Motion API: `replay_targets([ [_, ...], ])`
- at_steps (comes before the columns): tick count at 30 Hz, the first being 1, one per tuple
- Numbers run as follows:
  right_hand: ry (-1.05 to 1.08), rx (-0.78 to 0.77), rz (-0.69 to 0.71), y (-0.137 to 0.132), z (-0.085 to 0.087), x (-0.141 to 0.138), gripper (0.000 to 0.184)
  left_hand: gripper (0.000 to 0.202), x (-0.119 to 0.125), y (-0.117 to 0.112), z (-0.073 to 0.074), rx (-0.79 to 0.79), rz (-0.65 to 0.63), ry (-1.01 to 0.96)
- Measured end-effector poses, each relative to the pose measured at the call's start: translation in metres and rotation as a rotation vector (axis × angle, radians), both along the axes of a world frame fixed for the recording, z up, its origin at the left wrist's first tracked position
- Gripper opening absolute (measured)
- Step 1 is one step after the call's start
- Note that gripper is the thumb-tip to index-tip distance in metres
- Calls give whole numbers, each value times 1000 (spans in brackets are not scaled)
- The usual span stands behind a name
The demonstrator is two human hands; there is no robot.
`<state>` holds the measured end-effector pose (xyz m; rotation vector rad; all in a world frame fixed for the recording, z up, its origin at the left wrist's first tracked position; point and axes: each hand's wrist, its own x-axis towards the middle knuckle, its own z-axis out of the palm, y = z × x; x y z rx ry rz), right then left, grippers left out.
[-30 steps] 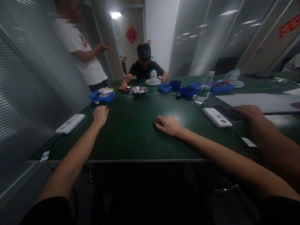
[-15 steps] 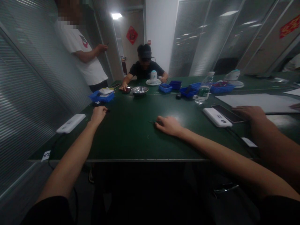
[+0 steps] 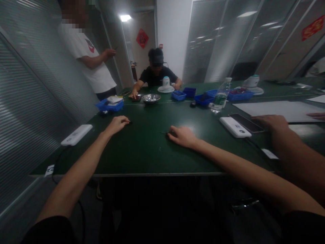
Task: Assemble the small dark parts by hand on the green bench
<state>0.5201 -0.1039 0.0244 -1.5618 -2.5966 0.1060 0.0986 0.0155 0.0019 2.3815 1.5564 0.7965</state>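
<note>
My left hand point(image 3: 117, 124) is closed in a pinch above the left part of the green table point(image 3: 142, 156). Between its fingertips a small dark piece point(image 3: 130, 122) shows, too small to name. Resting on the table near the middle, my right hand point(image 3: 183, 136) has its fingers closed on a thin, dark, pointed tool point(image 3: 164, 132). The tool's tip points left, and its other end is hidden in the fingers. The two hands are apart, with bare tabletop between them.
White power banks point(image 3: 77, 134) with cables lie at left and right. Farther back are a blue tray point(image 3: 111, 105), a metal bowl point(image 3: 151, 98), blue boxes point(image 3: 178, 95) and a water bottle point(image 3: 220, 98). Another person's hand point(image 3: 271, 122) lies by a phone point(image 3: 245, 122); two more people are opposite.
My left hand has moved right, away from the blue tray and toward my right hand, carrying the small dark piece. My right hand stays in place with the thin tool.
</note>
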Motion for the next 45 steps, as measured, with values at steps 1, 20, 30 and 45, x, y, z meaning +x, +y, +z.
replay_targets([
  [1,5,7,11,0,-1,0,41,15,16,-4,0,-5,-73,-11],
  [20,97,21,139,-2,-2,2,39,27,125,-51,-7,-159,-518,-159],
  [30,81,8,158,-5,2,1,39,27,127,-50,-9,-245,-593,-207],
  [45,40,64,197,-7,0,-1,38,25,127,-53,-6,-272,-655,-257],
])
